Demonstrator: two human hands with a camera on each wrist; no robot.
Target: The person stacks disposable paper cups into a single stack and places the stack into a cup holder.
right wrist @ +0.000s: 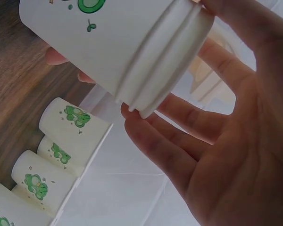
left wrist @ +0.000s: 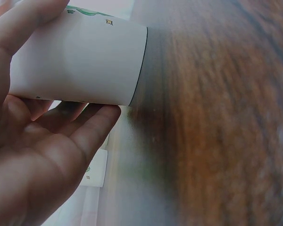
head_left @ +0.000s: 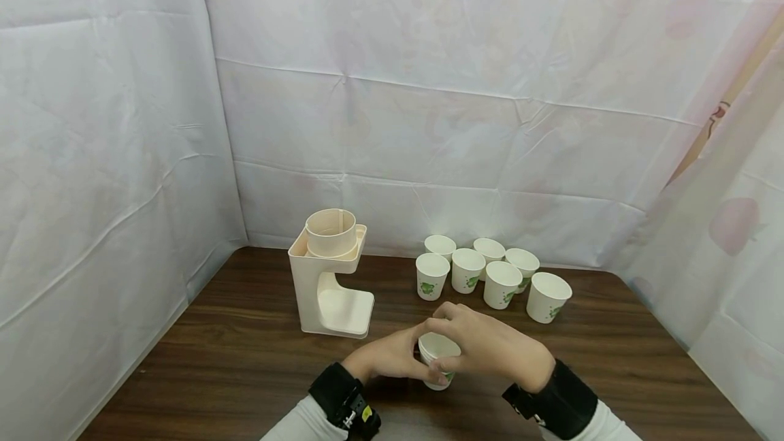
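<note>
Cups in the hands: a little stack of white paper cups [head_left: 438, 347], near the front of the brown table [head_left: 245, 339], between the two hands. I cannot tell if its bottom touches the wood.
Inside the stack: cups sit one in another; about three rims show.
Left hand: the left hand [head_left: 393, 356] has its thumb on one side of the stack and its bent fingers on the other, spread only as wide as the cups.
Right hand: the right hand [head_left: 486, 344] pinches the rims at the top, thumb on one side and fingertips on the other.
Other cups: seven white cups [head_left: 503, 286] stand upright near the cloth wall [head_left: 429, 135], three behind and four in front. Their mouths face up and look white inside.
Stand: one cream stand [head_left: 308, 295], left of the seven cups, with one round tube [head_left: 331, 243] in its top.
Wrists: two black bands, one on each [head_left: 566, 397].
Only from the right wrist: the rims show up close, and a big green picture [right wrist: 90, 4] on the held stack.
Only from the left wrist: the fingers under the cup's side, and the thin dark edge at its bottom.
Only from the head: all seven cups together.
</note>
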